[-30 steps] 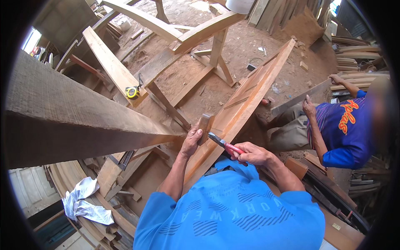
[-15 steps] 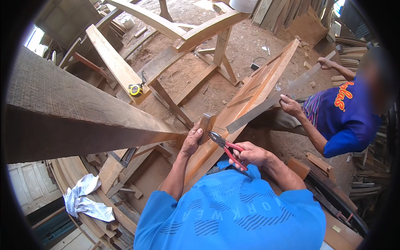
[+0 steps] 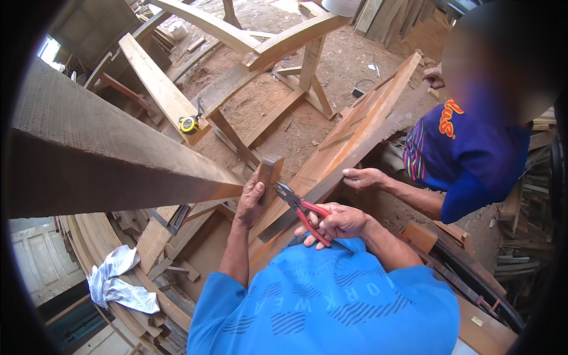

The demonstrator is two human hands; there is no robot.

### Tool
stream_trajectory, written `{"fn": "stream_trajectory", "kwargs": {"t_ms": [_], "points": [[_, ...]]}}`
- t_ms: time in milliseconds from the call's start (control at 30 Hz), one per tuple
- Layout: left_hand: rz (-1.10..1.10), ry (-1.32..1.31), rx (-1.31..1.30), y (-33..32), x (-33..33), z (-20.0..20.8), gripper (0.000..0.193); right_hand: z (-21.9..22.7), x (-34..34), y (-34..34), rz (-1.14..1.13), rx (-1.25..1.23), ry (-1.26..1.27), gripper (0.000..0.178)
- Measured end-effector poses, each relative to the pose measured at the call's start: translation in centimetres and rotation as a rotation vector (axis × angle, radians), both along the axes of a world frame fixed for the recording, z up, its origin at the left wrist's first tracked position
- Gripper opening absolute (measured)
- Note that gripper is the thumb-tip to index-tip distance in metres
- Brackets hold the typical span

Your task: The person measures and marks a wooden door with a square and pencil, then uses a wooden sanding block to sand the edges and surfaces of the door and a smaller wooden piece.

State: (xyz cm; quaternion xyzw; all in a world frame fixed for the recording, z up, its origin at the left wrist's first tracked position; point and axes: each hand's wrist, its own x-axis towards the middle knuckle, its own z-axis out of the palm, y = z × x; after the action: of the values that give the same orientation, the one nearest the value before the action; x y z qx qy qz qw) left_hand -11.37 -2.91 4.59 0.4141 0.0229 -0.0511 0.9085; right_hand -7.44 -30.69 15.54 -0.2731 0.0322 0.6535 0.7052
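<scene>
My left hand (image 3: 251, 198) is closed round a small brown wooden block (image 3: 270, 171) with a greyish top, held upright above the panelled wooden door. In my right hand (image 3: 340, 221) is a pair of combination pliers (image 3: 302, 212) with red handles. Their dark jaws point at the block, close to it; whether they touch it I cannot tell. A co-worker's hand (image 3: 362, 178) rests at a long, flat grey strip (image 3: 331, 184), which lies slantwise over the wooden door (image 3: 337, 151) and reaches below my pliers.
A thick wooden beam (image 3: 118, 154) juts in from the left. Beyond it, a yellow tape measure (image 3: 189, 125) lies on a pale plank (image 3: 155, 83). A co-worker in a purple-blue shirt (image 3: 473, 160) leans in at right. White cloth (image 3: 121, 278) drapes over stacked boards at lower left.
The co-worker has leaned closer, and the grey strip has slid down along the door toward me. My hands, with block and pliers, have shifted slightly left, and the block stands higher.
</scene>
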Motion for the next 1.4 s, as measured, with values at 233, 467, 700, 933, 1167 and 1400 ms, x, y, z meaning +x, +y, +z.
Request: {"fn": "stream_trajectory", "kwargs": {"t_ms": [233,467,700,933,1167,1400], "points": [[0.145,0.009,0.214,3.0,-2.9,2.5,0.072,1.9,0.7,-1.5,-0.118,-0.166,-0.384,0.033],[0.125,0.045,0.299,4.5,-6.1,4.1,0.077,3.4,1.7,-1.4,-0.193,-0.143,-0.593,0.026],[0.135,0.101,0.111,4.2,-8.2,2.4,0.067,4.1,0.2,0.2,0.034,-0.196,-0.563,0.031],[0.119,0.024,0.16,2.9,-7.6,4.7,0.075,3.2,-0.9,1.7,0.358,-0.152,-0.664,0.013],[0.088,-0.045,0.245,2.4,-7.4,7.0,0.083,4.6,-1.1,2.7,0.38,-0.096,-0.691,0.018],[0.054,-0.087,0.262,2.9,-7.2,6.9,0.087,5.7,-1.2,3.4,0.396,-0.185,-0.687,0.025]]}}
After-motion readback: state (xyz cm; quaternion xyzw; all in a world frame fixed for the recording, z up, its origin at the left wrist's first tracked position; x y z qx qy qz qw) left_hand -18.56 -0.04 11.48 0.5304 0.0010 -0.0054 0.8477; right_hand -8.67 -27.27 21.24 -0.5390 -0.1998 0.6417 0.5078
